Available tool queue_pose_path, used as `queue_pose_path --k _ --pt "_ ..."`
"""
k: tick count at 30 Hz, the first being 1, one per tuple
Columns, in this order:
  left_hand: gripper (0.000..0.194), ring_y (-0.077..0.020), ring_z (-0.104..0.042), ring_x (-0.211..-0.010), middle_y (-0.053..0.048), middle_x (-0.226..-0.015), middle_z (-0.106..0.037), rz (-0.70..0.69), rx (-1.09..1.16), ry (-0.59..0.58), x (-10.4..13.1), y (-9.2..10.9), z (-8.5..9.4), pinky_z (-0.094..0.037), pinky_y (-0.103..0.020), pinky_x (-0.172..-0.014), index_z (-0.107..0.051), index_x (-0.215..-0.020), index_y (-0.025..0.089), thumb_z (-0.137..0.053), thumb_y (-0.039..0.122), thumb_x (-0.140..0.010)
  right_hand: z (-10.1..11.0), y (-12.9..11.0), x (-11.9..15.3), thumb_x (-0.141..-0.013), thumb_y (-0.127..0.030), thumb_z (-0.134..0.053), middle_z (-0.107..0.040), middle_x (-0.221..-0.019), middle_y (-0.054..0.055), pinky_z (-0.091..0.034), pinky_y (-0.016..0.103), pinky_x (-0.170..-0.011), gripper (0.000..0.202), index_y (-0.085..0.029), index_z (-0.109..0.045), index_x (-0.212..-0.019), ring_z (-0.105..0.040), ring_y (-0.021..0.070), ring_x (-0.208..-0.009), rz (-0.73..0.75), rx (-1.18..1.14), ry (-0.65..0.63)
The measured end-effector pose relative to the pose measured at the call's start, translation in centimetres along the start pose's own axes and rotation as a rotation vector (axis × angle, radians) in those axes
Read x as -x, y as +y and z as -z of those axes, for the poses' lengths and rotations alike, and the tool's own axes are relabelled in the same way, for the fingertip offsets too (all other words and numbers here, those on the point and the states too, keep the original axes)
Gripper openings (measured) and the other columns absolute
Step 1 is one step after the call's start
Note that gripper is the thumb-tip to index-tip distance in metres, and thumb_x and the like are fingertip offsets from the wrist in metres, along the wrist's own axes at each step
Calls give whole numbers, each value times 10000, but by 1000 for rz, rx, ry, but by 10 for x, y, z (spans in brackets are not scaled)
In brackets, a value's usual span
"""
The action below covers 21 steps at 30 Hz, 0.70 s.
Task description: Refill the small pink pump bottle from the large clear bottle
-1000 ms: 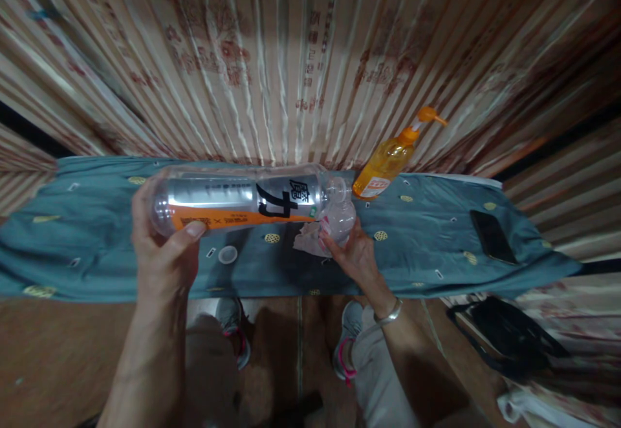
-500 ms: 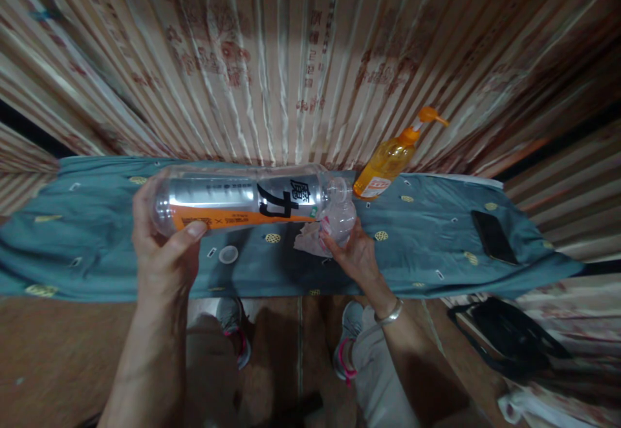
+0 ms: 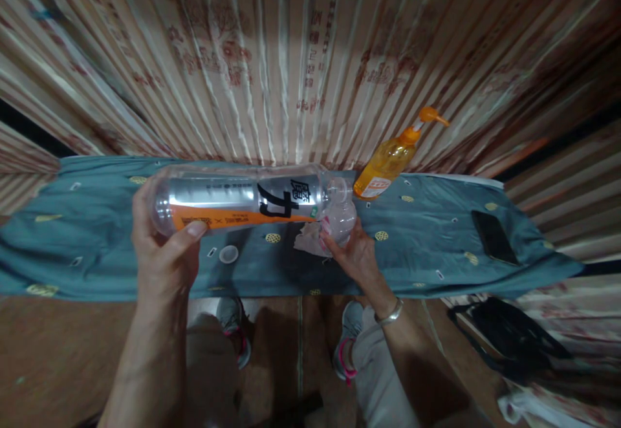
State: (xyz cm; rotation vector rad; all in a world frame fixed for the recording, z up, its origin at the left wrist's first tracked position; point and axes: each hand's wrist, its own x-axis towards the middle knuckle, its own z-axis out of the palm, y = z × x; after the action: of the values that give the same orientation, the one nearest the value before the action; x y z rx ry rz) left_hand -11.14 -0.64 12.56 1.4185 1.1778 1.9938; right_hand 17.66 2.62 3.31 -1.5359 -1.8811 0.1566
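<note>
Left hand [image 3: 167,240], bottle [image 3: 242,198], right hand [image 3: 356,253] staying put since earlier frame. Left hand gripping base, forearm slanting up; bottle lying sideways over cloth [image 3: 422,240], neck pointing right; right hand clasping clear container [image 3: 343,218] near neck, reaching up-left.

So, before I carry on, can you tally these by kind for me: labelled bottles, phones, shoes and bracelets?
Labelled bottles: 2 (drink bottle in the left hand, orange pump bottle)
Phones: 1 (black phone)
Shoes: 2 (left shoe, right shoe)
Bracelets: 1 (silver bracelet)
Total: 6
</note>
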Motion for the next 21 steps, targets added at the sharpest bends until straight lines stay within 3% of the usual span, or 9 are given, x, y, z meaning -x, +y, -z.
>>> queue_pose_path --k 8,14,21 --pt "768 -330 -518 -1253 -11 -1214 -632 43 47 69 -1 4 -6 -237 -636 -1173 -652 -1125 356 -893 446 -401 -2 1 1 -846 -637 -541 -715 -924 210 -582 443 -681 748 -39 -463 -1288 -701 310 -836 -9 23 34" --pt "758 -320 -501 -1279 -4 -1264 -607 21 8 16 0 0 0 -244 -631 -1172 -616 -1183 375 -869 453 -473 -3 1 1 -836 -617 -568 -709 -921 229 -587 455 -700 767 -10 -452 -1291 -708 324 -855 -12 31 24" --pt "763 -322 -527 -1240 -9 -1215 -618 21 60 34 0 0 -1 -243 -646 -1164 -640 -1155 358 -890 427 -437 -3 2 1 -844 -652 -534 -723 -946 205 -592 451 -694 726 -77 -469 -1283 -719 313 -855 3 26 64"
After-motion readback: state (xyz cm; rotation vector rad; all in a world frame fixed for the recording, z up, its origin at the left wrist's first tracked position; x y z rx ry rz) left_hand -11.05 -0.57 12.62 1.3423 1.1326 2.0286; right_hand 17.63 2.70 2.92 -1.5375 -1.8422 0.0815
